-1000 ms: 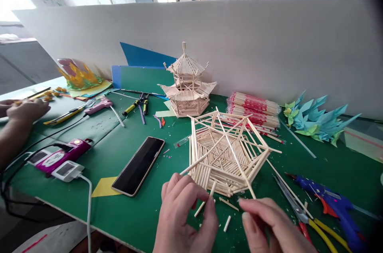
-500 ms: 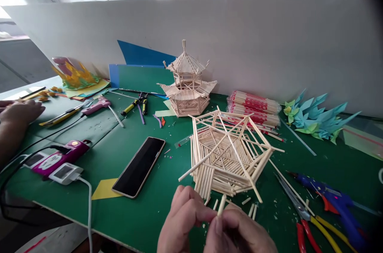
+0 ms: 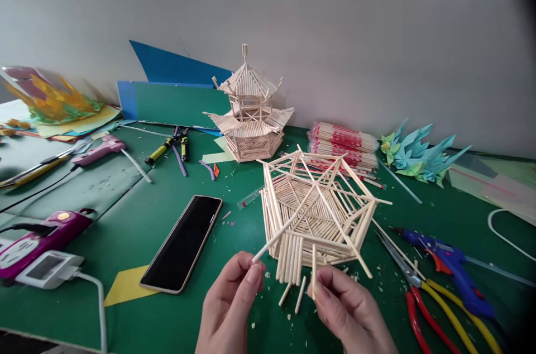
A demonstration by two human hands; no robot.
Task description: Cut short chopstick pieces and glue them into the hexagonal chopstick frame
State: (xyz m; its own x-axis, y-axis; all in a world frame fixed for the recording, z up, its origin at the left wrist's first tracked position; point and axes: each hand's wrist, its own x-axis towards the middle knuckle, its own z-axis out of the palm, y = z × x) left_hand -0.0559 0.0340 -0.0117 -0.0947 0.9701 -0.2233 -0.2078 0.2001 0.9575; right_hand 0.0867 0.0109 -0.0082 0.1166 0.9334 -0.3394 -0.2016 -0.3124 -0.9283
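A six-sided frame of thin wooden sticks [image 3: 318, 197] stands on the table in front of my hands. My left hand [image 3: 234, 298] has thumb and forefinger pressed together, right at the end of a long stick that juts out from this frame. The stick's tip overlaps the forefinger; whether the fingertips grip it or something smaller, I cannot tell. In my right hand [image 3: 349, 306], a short wooden stick [image 3: 314, 270] is pinched nearly upright, close to the frame's front side. Between the hands lie a few cut stick pieces [image 3: 300, 295].
Behind stands a stick pagoda [image 3: 251, 114], beside bundled sticks [image 3: 343, 144]. At right lie a blue glue gun [image 3: 448, 264] and pliers [image 3: 414, 292]. To the left are a phone [image 3: 184, 242], a purple power strip [image 3: 50, 242] and a pink glue gun [image 3: 100, 150].
My hands have moved apart: the left went to the jutting stick's end, the right keeps the short stick. The view has shifted right, and another person's hand at far left is out of sight.
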